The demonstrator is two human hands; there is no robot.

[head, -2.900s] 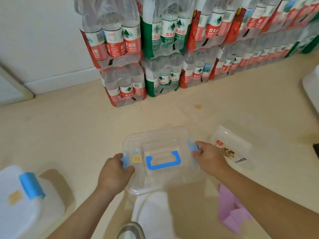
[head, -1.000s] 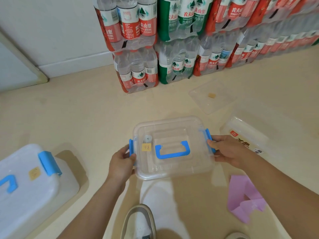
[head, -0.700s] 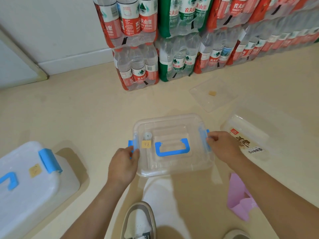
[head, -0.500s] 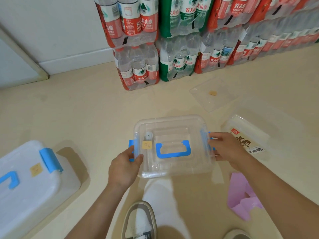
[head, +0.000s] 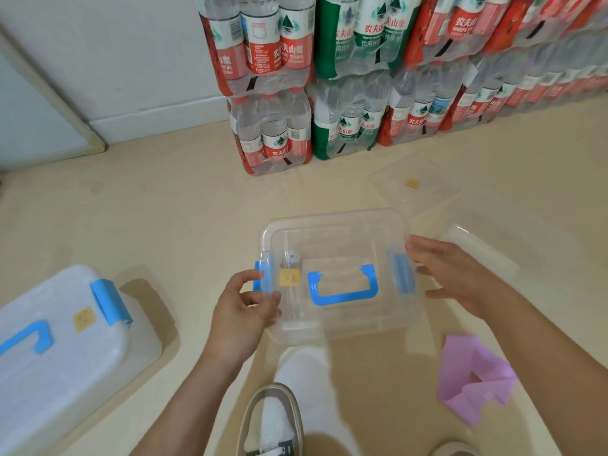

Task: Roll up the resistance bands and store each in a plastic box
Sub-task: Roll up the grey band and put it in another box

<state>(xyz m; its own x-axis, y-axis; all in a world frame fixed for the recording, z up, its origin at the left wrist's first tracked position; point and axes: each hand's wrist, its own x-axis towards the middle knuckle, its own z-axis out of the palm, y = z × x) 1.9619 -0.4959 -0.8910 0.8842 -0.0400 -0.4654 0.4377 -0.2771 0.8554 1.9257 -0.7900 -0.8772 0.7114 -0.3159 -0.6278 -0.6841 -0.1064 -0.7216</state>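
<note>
A clear plastic box [head: 339,238] with a blue handle and blue side latches hangs in front of me above the floor. My left hand [head: 241,312] pinches its left latch and the near-left edge of the lid. My right hand [head: 455,274] is at the right side, fingers spread and fairly straight beside the blurred right latch. A crumpled purple resistance band [head: 470,378] lies on the floor at the lower right, under my right forearm.
A white lidded box [head: 62,350] with blue latch and handle stands at the lower left. A loose clear lid [head: 414,182] and a clear open box [head: 487,255] lie to the right. Stacked packs of water bottles [head: 348,77] line the wall. My shoe [head: 269,422] is below.
The right latch has swung, now blurred, and my right hand's fingers have spread off it. My left hand has shifted its pinch on the left latch. The box stays roughly in place.
</note>
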